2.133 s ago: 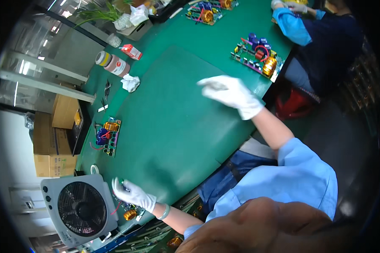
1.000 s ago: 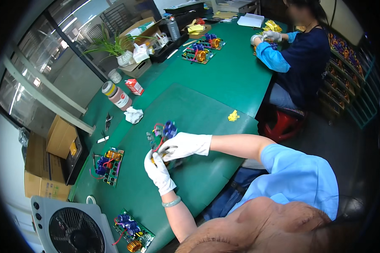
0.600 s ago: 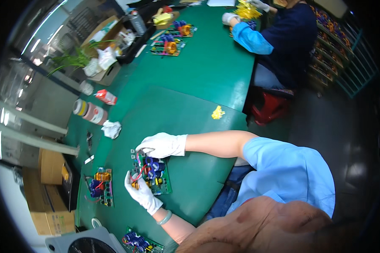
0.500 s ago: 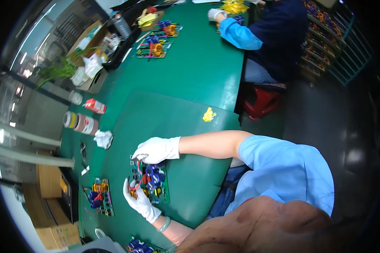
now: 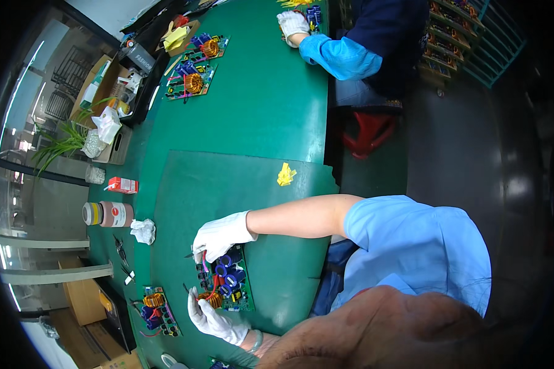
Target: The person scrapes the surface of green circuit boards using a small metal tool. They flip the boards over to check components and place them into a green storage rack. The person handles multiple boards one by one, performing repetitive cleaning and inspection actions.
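The board [image 5: 235,280] lies on the mat [image 5: 280,270] between the gloved hands. The right hand [image 5: 218,237] bends its fingers over the board's far end; whether they grip cannot be determined. The left hand [image 5: 214,321] curves its fingers beside the coil [image 5: 215,300] at the near end; its closure cannot be determined. Yellow strips [image 5: 286,175] lie well apart.

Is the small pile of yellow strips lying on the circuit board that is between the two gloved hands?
No, the yellow strips lie on the green mat, apart from that circuit board.
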`<state>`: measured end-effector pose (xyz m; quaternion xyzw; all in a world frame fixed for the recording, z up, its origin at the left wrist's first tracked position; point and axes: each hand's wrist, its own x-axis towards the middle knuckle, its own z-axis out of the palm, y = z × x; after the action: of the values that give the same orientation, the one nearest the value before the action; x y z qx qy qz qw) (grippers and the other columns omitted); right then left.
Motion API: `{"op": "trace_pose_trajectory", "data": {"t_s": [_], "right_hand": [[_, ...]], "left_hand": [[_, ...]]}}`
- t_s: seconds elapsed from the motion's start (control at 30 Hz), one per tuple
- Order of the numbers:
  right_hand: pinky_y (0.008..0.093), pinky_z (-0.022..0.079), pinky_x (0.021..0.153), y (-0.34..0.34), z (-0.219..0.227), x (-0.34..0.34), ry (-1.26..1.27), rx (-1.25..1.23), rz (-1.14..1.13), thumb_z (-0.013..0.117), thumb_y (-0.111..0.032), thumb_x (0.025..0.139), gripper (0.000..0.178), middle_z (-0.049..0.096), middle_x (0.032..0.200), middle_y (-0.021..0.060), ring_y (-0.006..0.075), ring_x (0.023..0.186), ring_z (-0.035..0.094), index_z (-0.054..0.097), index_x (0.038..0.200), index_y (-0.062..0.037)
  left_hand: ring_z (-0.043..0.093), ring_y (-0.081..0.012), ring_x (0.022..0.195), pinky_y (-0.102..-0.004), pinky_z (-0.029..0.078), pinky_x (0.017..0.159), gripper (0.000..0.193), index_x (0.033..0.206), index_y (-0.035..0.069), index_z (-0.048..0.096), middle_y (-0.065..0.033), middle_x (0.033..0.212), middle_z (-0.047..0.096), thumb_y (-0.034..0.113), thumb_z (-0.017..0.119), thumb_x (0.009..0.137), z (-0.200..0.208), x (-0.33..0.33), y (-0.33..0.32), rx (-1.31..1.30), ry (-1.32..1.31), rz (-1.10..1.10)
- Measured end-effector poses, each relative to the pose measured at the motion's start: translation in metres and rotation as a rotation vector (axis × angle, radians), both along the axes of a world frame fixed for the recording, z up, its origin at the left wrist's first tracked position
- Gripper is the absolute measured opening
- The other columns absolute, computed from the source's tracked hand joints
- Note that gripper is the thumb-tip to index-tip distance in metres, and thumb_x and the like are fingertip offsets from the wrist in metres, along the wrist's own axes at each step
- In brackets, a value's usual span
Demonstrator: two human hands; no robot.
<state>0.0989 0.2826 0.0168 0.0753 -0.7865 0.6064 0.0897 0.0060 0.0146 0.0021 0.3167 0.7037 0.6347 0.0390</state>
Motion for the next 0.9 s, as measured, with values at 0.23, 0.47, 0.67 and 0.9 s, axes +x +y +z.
{"op": "trace_pose_trajectory", "data": {"t_s": [0.23,0.47,0.67,0.9], "right_hand": [[0.0400,0.047,0.073,0.003,-0.001,-0.007,-0.079,0.127,-0.003,0.059,-0.024,0.083,0.030,0.070,0.086,0.0123,0.0281,0.077,0.061,0.072,0.103,-0.0060],[0.0356,0.050,0.076,-0.003,-0.016,-0.016,-0.063,0.041,-0.165,0.061,-0.017,0.084,0.022,0.071,0.091,0.0108,0.0243,0.083,0.066,0.071,0.100,-0.0072],[0.0306,0.051,0.075,-0.002,-0.021,-0.019,-0.024,-0.128,-0.099,0.063,-0.016,0.083,0.018,0.071,0.087,0.0081,0.0154,0.083,0.065,0.072,0.094,-0.0037],[0.0216,0.026,0.044,-0.006,-0.008,-0.022,-0.368,-0.600,-0.012,0.058,-0.010,0.077,0.015,0.066,0.076,0.0101,0.0047,0.048,0.038,0.068,0.083,-0.0007]], "left_hand": [[0.061,-0.0207,0.102,-0.0369,0.043,0.101,0.075,0.144,-0.011,0.037,-0.0149,0.101,0.067,0.004,0.073,0.081,0.017,0.007,-0.008,0.120,-0.204,-0.126],[0.068,-0.0255,0.084,-0.0368,0.054,0.084,0.052,0.117,-0.011,0.062,-0.0166,0.093,0.068,0.009,0.082,0.073,0.014,0.040,0.017,0.061,-0.437,-0.493],[0.063,-0.0200,0.085,-0.0311,0.052,0.078,0.019,0.100,-0.007,0.064,-0.0156,0.099,0.064,-0.005,0.069,0.082,0.035,0.058,0.023,0.030,-0.437,-0.280],[0.064,-0.0190,0.093,-0.0321,0.052,0.087,0.012,0.103,-0.002,0.061,-0.0124,0.102,0.066,-0.006,0.059,0.092,0.010,0.027,0.006,0.258,-0.086,0.228]]}}
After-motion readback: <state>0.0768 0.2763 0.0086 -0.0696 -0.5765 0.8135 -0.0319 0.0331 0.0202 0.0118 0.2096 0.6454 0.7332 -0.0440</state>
